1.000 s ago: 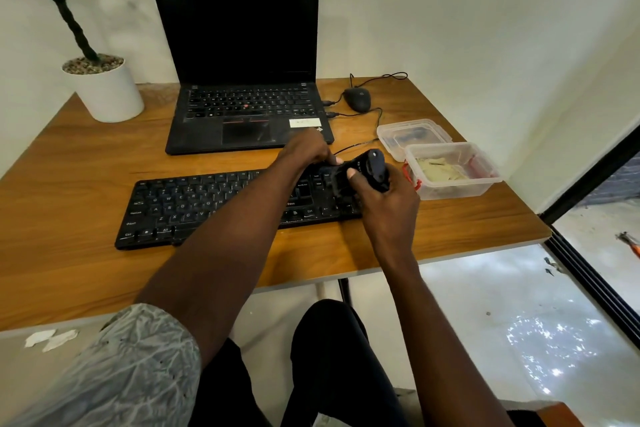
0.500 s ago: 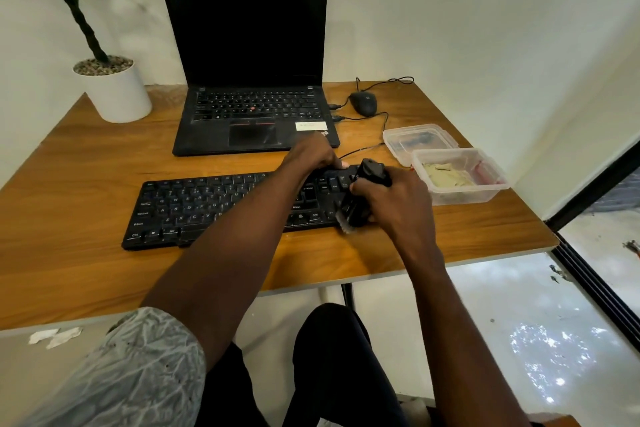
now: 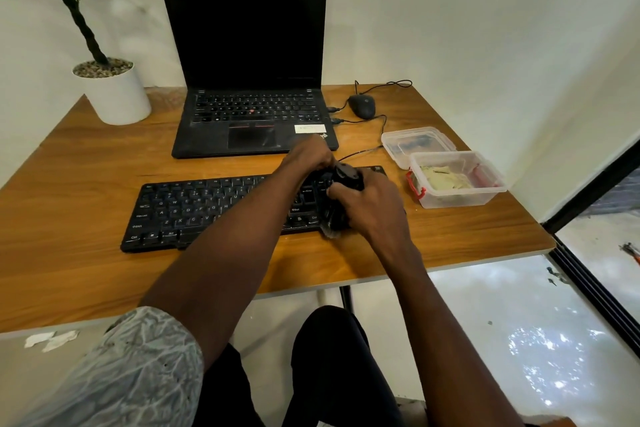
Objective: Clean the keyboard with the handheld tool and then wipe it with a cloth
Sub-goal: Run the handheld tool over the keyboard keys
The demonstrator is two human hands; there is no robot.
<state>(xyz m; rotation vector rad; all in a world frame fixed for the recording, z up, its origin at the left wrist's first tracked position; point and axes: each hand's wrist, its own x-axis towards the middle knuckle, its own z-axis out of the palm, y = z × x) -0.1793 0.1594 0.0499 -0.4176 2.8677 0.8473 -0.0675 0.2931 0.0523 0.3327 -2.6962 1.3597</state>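
Note:
A black keyboard [image 3: 194, 208] lies on the wooden table [image 3: 69, 166] in front of the laptop. My right hand [image 3: 370, 208] grips a black handheld cleaning tool [image 3: 347, 177], whose pale brush end [image 3: 331, 231] points down at the keyboard's near right corner. At the keyboard's far edge, just left of the tool, my left hand [image 3: 310, 158] holds on with bent fingers; its fingertips are hidden. A pale cloth [image 3: 445, 180] lies in a clear plastic box [image 3: 460, 199] to the right.
An open black laptop [image 3: 249, 114] stands behind the keyboard, with a wired mouse [image 3: 362, 106] to its right. A clear lid [image 3: 417, 144] lies behind the box. A white plant pot [image 3: 114, 94] stands at the back left. The table's front edge is close to my knees.
The tool has tipped from level to brush-down and moved toward the keyboard's near right corner. My left hand has stayed at the keyboard's far edge.

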